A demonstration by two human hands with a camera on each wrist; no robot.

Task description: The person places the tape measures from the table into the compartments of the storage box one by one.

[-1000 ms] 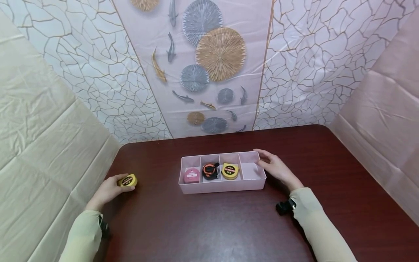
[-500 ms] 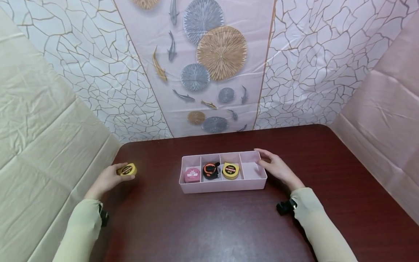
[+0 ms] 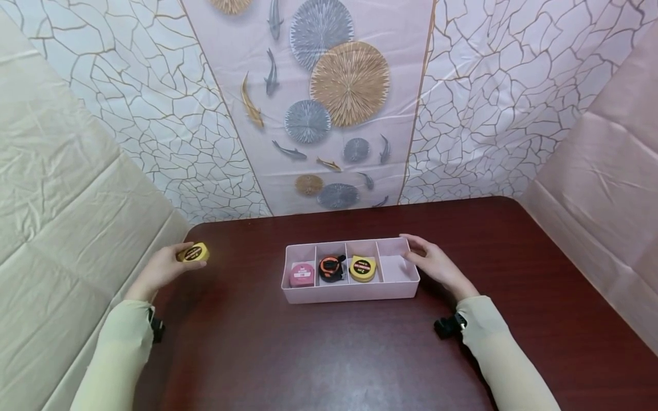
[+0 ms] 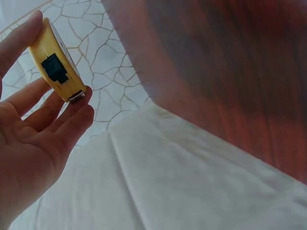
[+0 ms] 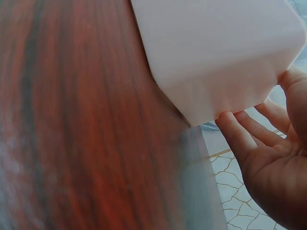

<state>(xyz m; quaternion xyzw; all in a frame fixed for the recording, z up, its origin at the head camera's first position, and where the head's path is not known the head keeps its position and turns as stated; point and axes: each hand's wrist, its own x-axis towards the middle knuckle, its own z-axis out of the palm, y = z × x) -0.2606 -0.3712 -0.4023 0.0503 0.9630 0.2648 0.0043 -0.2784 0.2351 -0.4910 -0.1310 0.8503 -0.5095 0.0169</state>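
My left hand (image 3: pixel 163 267) holds a yellow tape measure (image 3: pixel 197 252) between thumb and fingers, above the table's left side. In the left wrist view the tape measure (image 4: pixel 58 67) shows its edge, with a black button and the metal tip near the fingertips. A pale pink divided box (image 3: pixel 349 294) stands mid-table. Its compartments hold a pink tape measure (image 3: pixel 301 275), a black-and-orange one (image 3: pixel 330 268) and another yellow one (image 3: pixel 362 269); the rightmost compartment has nothing in it. My right hand (image 3: pixel 437 265) grips the box's right end, its fingers against the end wall (image 5: pixel 225 96).
The dark red-brown table (image 3: pixel 329 354) has a glossy top. Patterned cloth (image 3: pixel 462 114) hangs behind it, and plain pale cloths (image 3: pixel 77 228) flank both sides. A black wrist camera (image 3: pixel 449 325) sits on the right wrist.
My left hand has risen and moved a little to the left and away, carrying the yellow tape measure up off the table. The right hand stays at the box, which has hardly shifted.
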